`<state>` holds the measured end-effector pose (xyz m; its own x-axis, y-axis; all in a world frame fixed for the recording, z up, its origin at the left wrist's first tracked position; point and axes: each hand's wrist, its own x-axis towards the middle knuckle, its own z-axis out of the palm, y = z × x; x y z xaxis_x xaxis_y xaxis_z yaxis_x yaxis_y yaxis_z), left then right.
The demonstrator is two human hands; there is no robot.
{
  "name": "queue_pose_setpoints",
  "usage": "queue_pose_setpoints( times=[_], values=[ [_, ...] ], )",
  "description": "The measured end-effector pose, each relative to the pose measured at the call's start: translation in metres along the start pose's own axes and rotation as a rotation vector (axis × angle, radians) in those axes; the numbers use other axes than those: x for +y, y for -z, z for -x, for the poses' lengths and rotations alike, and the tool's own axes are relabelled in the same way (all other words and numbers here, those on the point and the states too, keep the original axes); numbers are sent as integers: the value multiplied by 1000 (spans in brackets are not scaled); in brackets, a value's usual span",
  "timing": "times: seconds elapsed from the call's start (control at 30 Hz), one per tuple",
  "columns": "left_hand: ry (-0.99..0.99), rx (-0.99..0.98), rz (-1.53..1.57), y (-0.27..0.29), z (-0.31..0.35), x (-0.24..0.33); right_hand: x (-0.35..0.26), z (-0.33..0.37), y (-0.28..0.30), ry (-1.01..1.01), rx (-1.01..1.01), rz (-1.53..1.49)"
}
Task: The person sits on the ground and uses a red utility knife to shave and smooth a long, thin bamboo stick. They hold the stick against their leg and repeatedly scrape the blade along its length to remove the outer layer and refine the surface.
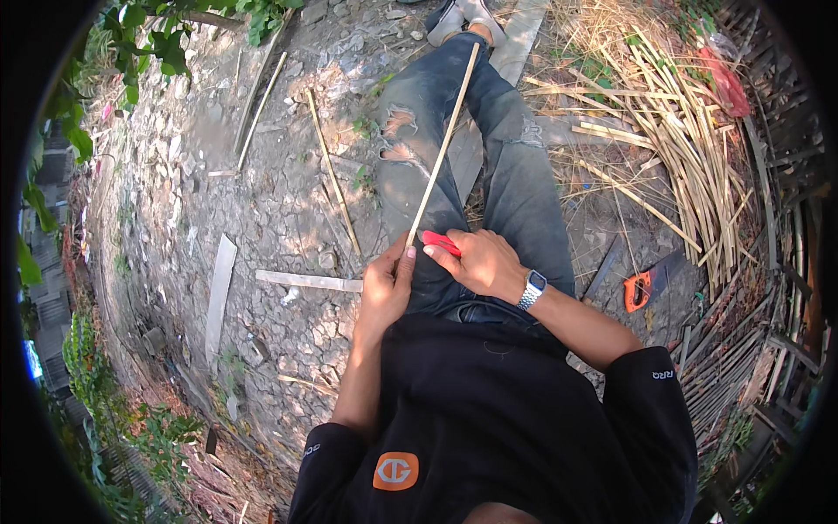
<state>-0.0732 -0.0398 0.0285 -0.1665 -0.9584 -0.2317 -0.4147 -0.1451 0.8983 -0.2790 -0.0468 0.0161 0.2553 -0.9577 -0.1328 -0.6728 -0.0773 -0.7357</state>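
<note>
A long, thin bamboo strip [449, 138] slants up and away from me over my outstretched legs. Its near end is pinched between the thumb and fingers of my left hand [387, 279]. My right hand [491, 265], with a watch at the wrist, is closed around a red utility knife [441, 242]. The knife sits against or right beside the strip, just to the right of my left thumb; its blade cannot be made out. Both hands are close together above my lap.
A heap of bamboo strips [698, 166] lies at the right. Near it rests a handsaw with an orange handle [638, 292]. Loose strips [333, 175] and a flat wooden slat [220, 293] lie on the cracked, stony ground at the left. Leafy branches [166, 48] hang at the upper left.
</note>
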Motion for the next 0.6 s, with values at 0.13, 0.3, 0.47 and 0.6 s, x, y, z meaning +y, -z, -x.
queue_pose_setpoints(
  times=[0.13,0.3,0.47,0.6],
  values=[
    [8,29,-87,-2,2,2,-5,-1,-5,22,-16,21],
    [89,-56,-21,4,1,1,-5,-8,1,-8,-28,141],
    [145,-131,4,17,6,6,11,-21,-1,-22,48,172],
    [220,-309,12,38,30,8,71,-54,40,-275,353,109]
  ],
)
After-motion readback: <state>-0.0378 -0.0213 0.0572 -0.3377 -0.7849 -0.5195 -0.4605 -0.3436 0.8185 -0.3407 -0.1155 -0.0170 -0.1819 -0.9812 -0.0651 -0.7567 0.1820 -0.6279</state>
